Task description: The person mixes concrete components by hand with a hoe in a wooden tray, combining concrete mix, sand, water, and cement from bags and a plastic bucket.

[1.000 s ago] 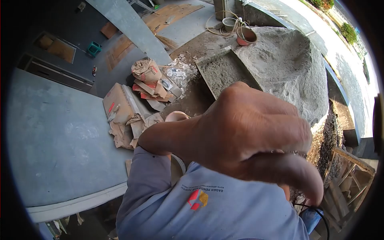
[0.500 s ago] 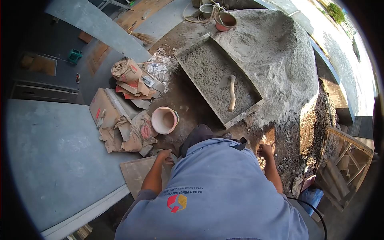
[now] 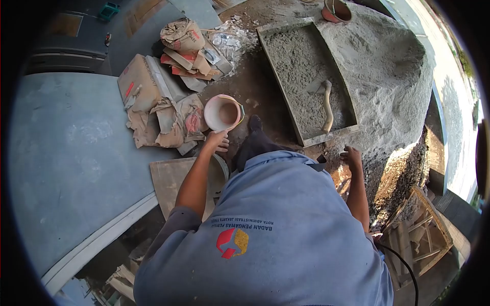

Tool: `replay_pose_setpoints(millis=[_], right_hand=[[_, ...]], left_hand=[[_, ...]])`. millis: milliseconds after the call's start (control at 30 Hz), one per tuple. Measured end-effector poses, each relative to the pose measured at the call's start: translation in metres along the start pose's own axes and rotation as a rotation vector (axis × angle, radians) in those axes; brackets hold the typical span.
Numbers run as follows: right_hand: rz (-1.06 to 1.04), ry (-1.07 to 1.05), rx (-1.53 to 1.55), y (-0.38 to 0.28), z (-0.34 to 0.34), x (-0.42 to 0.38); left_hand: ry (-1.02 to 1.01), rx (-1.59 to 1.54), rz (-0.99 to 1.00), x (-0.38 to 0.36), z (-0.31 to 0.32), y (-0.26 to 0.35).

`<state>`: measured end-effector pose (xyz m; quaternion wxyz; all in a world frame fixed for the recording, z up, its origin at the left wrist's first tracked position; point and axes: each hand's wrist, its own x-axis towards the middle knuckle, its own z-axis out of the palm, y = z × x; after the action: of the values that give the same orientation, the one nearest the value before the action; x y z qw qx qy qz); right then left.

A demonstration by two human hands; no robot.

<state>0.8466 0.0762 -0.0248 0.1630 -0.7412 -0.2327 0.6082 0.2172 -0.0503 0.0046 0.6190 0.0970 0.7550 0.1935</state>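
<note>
My left hand (image 3: 218,141) is at the near rim of a pale pink bucket (image 3: 216,113), its fingers loosely apart and overlapping the rim in this view. Inside, the bucket looks bare apart from a dusty coating. On the other side of my body, my right hand (image 3: 351,156) hangs in the air with loosely bent fingers and nothing in them. Closest to it is the near end of a shallow mixing trough (image 3: 278,84) of wet grey mortar (image 3: 298,61). A hoe (image 3: 327,108) with a curved wooden handle lies on the mortar, its blade partly sunk.
Torn cement bags (image 3: 145,84) are stacked left of the bucket, beside a grey-blue slab (image 3: 76,148). A large sand heap (image 3: 393,76) rises beyond the trough, with a second bucket (image 3: 334,13) on its edge. Gravel (image 3: 390,186) and a wooden frame (image 3: 423,239) are at right.
I have moved forward, so the bucket and trough are nearer. My left hand has reached out to the bucket's rim. My right hand has swung forward and its fingers have loosened.
</note>
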Motion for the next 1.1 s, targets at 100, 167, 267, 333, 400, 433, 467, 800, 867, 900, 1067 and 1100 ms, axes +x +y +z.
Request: replay_pose_setpoints(millis=[100,167,267,333,400,433,467,800,867,900,1067,1100], right_hand=[[0.037,0.015,-0.036,-0.018,0.03,0.006],[0.065,0.096,-0.058,-0.036,0.053,0.007],[0.072,0.142,-0.146,-0.059,0.081,0.015],[0.054,0.144,-0.231,-0.068,0.098,0.029],[0.048,0.159,-0.421,-0.073,0.116,0.057],[0.046,0.171,-0.518,-0.082,0.118,0.067],[0.052,0.186,-0.585,-0.088,0.119,0.073],[0.177,0.075,-0.551,-0.114,0.162,0.108],[0.178,0.031,-0.532,-0.109,0.164,0.13],[0.181,0.01,-0.523,-0.105,0.164,0.143],[0.41,-0.08,-0.239,-0.118,0.178,0.2],[0.399,-0.09,-0.194,-0.12,0.179,0.215]], left_hand=[[0.009,-0.02,0.006,0.013,-0.03,0.017],[0.031,-0.012,-0.048,0.028,-0.053,0.016],[0.018,0.044,-0.156,0.047,-0.084,0.013],[0.019,0.062,-0.192,0.059,-0.106,0.012],[0.017,0.093,-0.194,0.069,-0.121,0.027],[0.02,0.08,-0.163,0.078,-0.128,0.035],[0.023,0.065,-0.139,0.083,-0.137,0.038],[0.074,-0.022,-0.099,0.081,-0.13,0.065],[0.081,-0.054,-0.137,0.084,-0.116,0.054],[0.082,-0.076,-0.162,0.087,-0.108,0.043],[0.062,-0.067,-0.331,0.129,-0.06,-0.008],[0.052,-0.099,-0.331,0.145,-0.049,-0.019]])
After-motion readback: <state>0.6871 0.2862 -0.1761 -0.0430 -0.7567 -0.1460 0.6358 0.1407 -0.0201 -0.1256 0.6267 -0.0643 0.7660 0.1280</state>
